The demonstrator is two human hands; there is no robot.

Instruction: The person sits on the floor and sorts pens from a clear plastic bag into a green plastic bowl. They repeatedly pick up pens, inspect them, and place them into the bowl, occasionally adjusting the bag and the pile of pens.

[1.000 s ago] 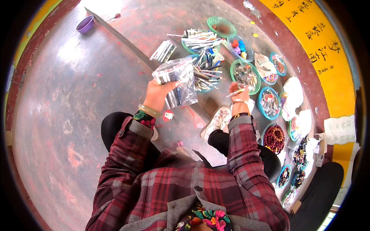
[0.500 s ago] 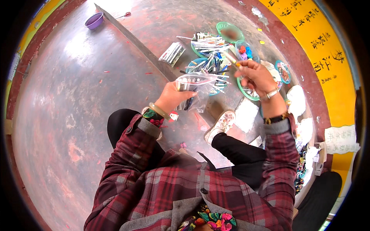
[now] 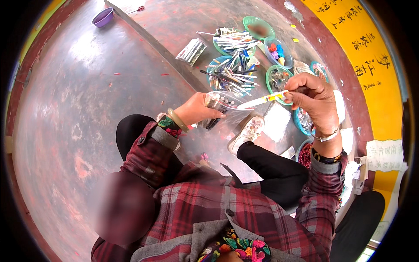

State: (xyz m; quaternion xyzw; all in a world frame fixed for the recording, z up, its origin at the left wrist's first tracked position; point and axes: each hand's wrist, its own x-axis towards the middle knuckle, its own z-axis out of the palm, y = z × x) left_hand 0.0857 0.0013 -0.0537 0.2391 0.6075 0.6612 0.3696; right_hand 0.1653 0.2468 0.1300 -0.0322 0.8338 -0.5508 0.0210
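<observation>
My left hand (image 3: pixel 194 111) grips a clear zip bag (image 3: pixel 239 117) by its left side, thumb across the front. Several dark pens (image 3: pixel 213 123) show inside the bag. Between the thumb and fingertips of my right hand (image 3: pixel 315 102) is a slim white-and-yellow pen (image 3: pixel 261 101). It points left, its white end at the open mouth of the bag. Whether that end is inside the bag or just in front of it, I cannot tell.
Beyond my hands stand a basket of white pens (image 3: pixel 235 40), a blue basket of mixed pens (image 3: pixel 230 75), a pen bundle (image 3: pixel 191 51), a green basin (image 3: pixel 266 27), a basket of coloured pieces (image 3: pixel 277 51) and a green basket of small parts (image 3: pixel 278 79). A purple basin (image 3: pixel 103 17) lies far left.
My right hand has come down and nearer, bringing the pen from above the baskets to the bag's mouth. My left hand still holds the bag in about the same place.
</observation>
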